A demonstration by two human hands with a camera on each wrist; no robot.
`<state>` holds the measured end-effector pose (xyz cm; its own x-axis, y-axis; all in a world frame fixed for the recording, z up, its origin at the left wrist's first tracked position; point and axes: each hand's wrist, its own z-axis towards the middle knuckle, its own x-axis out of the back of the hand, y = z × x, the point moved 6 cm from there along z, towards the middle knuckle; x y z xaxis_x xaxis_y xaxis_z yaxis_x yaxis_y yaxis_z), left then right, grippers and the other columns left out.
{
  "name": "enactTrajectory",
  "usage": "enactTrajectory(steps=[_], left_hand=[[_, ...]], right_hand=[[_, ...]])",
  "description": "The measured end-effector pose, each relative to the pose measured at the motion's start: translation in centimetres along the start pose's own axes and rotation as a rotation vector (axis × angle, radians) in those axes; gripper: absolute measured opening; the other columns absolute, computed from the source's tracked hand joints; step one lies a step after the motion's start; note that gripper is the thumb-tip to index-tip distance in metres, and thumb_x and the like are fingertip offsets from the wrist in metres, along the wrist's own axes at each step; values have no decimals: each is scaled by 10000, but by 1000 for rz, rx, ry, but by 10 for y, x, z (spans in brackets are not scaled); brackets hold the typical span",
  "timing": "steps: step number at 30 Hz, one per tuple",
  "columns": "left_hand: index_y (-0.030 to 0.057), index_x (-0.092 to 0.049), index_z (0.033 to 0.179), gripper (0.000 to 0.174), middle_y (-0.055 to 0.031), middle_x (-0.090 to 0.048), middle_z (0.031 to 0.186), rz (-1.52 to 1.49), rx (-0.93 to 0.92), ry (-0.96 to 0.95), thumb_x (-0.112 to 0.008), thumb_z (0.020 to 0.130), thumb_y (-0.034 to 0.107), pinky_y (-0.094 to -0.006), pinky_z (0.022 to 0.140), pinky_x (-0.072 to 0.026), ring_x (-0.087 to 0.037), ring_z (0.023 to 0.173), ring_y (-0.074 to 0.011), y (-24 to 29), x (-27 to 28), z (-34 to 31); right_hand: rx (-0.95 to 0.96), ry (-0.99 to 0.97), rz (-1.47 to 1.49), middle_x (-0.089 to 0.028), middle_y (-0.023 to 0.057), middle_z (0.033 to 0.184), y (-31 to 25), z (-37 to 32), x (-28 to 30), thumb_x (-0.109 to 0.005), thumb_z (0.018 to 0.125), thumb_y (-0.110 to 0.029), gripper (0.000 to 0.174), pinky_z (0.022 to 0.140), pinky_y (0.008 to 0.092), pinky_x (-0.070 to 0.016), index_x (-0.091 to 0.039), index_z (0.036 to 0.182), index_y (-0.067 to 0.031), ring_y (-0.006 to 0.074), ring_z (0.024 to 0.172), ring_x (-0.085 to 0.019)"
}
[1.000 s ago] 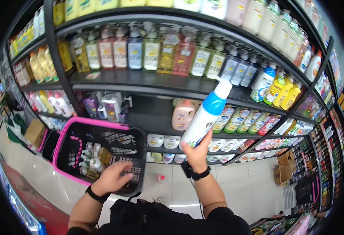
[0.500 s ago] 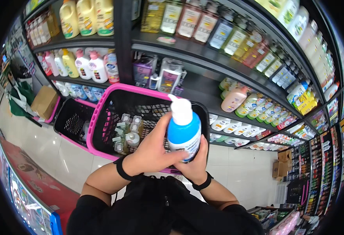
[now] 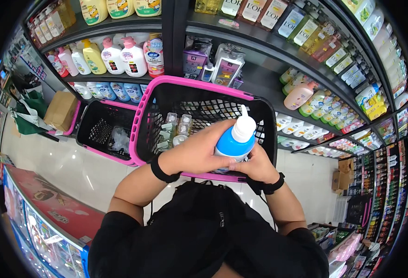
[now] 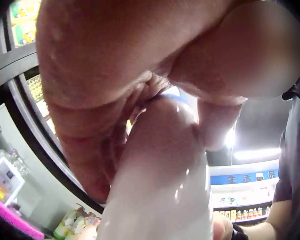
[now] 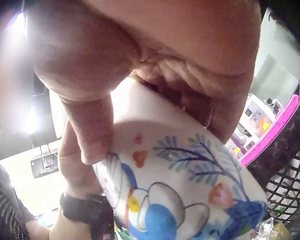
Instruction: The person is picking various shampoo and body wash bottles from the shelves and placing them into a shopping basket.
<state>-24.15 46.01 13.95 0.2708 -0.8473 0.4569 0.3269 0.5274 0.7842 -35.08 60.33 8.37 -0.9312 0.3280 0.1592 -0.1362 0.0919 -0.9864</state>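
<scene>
Both hands hold a white pump bottle [image 3: 234, 143] with a blue collar, upright over the near side of a black shopping basket [image 3: 264, 125] with a pink rim. My left hand [image 3: 199, 150] curls round the bottle's left side, its thumb across the front. The right hand [image 3: 261, 164] grips the other side, lower down. In the right wrist view, the bottle's body [image 5: 165, 165] has printed leaves and a blue cartoon figure. Its plain white side [image 4: 157, 185] fills the lower middle of the left wrist view. Several clear pump bottles [image 3: 172, 129] lie in the basket, left of the hands.
A second black basket [image 3: 99, 123] with a plastic bag inside stands on the left. Beyond it is a cardboard box [image 3: 61, 111]. Dark shelves [image 3: 255, 44] of bottles rise behind the baskets, and a red-topped display case [image 3: 57, 199] is at lower left.
The bottle, first held up before the shelf by the right hand alone, has come down over the basket. My left hand has moved from above the basket onto the bottle. The view has shifted left.
</scene>
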Motion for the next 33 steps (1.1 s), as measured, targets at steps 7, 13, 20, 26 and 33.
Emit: enactTrajectory(steps=[7, 13, 20, 26, 33], left_hand=[[17, -336, 1522, 823, -116, -611, 1233, -163, 17, -46, -775, 827, 52, -307, 851, -502, -619, 1039, -170, 2, 44, 17], [64, -559, 1358, 579, -128, -624, 1105, 263, -143, -312, -770, 827, 151, -360, 764, -533, -642, 925, -289, 8, 34, 34], [86, -592, 1240, 468, -192, -679, 967, 316, -3, -493, -760, 812, 171, -445, 739, -533, -678, 870, -386, -19, 18, 39], [86, -615, 1192, 398, -177, -691, 958, 280, 34, -637, -748, 825, 163, -453, 742, -533, -679, 870, -392, -56, -3, 29], [119, -627, 1170, 342, -183, -691, 946, 398, 132, -652, -726, 853, 201, -483, 759, -534, -676, 860, -397, -105, -29, -4]], right_hand=[[32, 320, -446, -683, 185, 1149, 7, -2, 1, -886, 695, -169, 724, 911, 399, -520, -540, 1315, -30, 338, 1068, -672], [-7, 366, -526, -666, 200, 1177, 13, -5, -3, -879, 690, -167, 724, 914, 418, -525, -543, 1317, -39, 378, 1080, -656], [-109, 311, -478, -655, 215, 1205, 46, 0, -13, -861, 707, -149, 722, 930, 432, -520, -522, 1335, -42, 394, 1098, -647], [-144, 193, -446, -634, 227, 1219, 76, 1, -15, -835, 739, -133, 695, 964, 432, -497, -498, 1338, -21, 406, 1144, -617], [-6, 220, -540, -553, 237, 1327, 76, -20, -5, -778, 800, -144, 663, 1023, 447, -460, -475, 1373, -5, 406, 1212, -557]])
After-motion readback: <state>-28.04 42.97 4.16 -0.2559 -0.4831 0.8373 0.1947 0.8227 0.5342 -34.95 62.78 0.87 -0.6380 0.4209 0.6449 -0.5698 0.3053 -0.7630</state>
